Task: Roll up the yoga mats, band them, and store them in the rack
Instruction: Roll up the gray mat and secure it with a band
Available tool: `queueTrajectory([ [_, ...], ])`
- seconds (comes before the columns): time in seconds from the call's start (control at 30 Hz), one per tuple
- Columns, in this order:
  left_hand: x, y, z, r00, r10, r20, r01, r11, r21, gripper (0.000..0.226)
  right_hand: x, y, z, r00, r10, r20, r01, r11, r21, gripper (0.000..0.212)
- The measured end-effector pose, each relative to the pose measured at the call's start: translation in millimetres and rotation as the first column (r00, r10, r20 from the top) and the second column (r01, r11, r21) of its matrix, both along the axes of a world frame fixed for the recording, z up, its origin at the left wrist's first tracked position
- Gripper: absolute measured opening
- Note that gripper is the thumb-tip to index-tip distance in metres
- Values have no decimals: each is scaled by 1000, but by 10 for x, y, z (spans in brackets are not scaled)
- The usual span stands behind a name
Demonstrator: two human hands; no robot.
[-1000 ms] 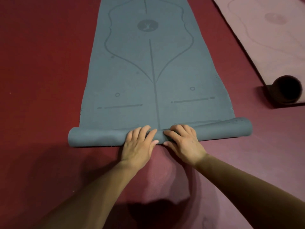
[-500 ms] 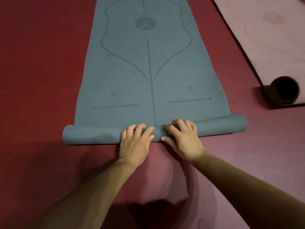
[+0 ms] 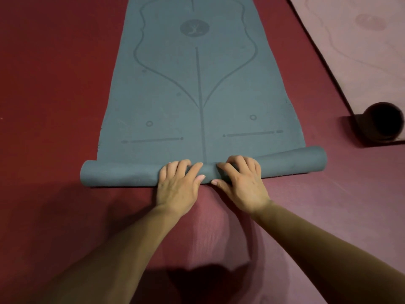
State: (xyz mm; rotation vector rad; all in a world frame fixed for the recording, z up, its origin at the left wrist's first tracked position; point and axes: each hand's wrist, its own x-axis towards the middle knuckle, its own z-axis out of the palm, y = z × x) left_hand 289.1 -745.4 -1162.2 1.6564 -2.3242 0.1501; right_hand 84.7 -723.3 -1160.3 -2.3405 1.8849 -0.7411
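A grey-blue yoga mat (image 3: pixel 197 88) with printed alignment lines lies flat on the red floor, stretching away from me. Its near end is wound into a thin roll (image 3: pixel 122 175) that spans the mat's width. My left hand (image 3: pixel 178 185) and my right hand (image 3: pixel 241 183) sit side by side at the roll's middle. The fingers of both curl over the top of the roll, with the thumbs against its near side.
A pink yoga mat (image 3: pixel 359 47) lies flat at the upper right, its near end rolled into a dark tube (image 3: pixel 382 121) seen end-on. Dark red floor matting (image 3: pixel 54 84) surrounds both mats. My shadow falls on the floor near the bottom edge.
Both hands have pushed the roll a little further away along the mat, taking in slightly more of the flat part. The roll's right end sits higher than its left.
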Motion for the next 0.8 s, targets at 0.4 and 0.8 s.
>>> queueTrajectory([
  [0.4,-8,-119,24,998,-36,-46,34,998,-46,38,-8,-223,85,1000,-6,-6,6,1000,31,50],
  [0.8,101,-183,19,995,-91,-44,87,992,-88,39,46,-304,60,995,-83,56,77,991,113,47],
])
